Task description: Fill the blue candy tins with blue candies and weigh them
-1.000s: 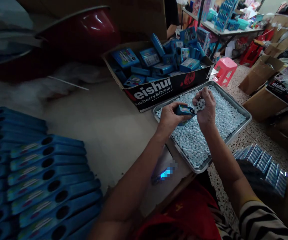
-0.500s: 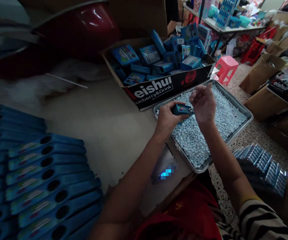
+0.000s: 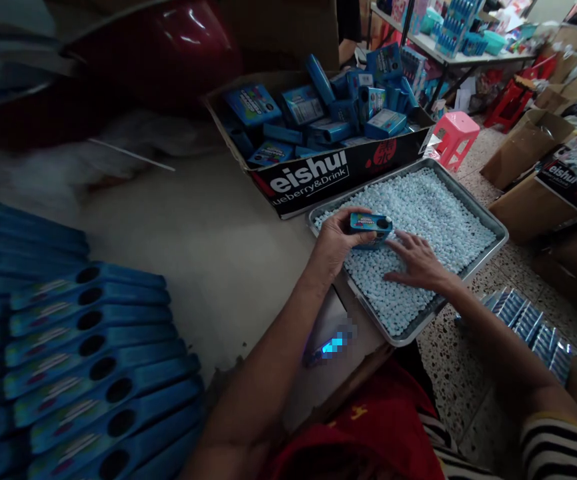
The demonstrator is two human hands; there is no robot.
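My left hand [image 3: 335,241] is wrapped round a small blue box [image 3: 368,228], held over the left part of a metal tray [image 3: 493,238]. The box has a round dark hole near its right end, with a pale piece at its edge. Small white and pale blue pellets [image 3: 433,207] fill the tray. Just right of the box, my right hand [image 3: 417,262] rests palm down on the pellets, fingers spread, with its fingertips close to the box.
Behind the tray stands a black carton [image 3: 313,177] of blue boxes. Rows of blue boxes with round holes [image 3: 93,347] stand at the left. A blurred glowing device [image 3: 333,345] lies near the front edge. A pink stool [image 3: 455,137] stands beyond the tray.
My right hand has dropped from its raised, curled pose beside the box onto the pellets and spread its fingers. The box in my left hand has tilted, showing its hole.
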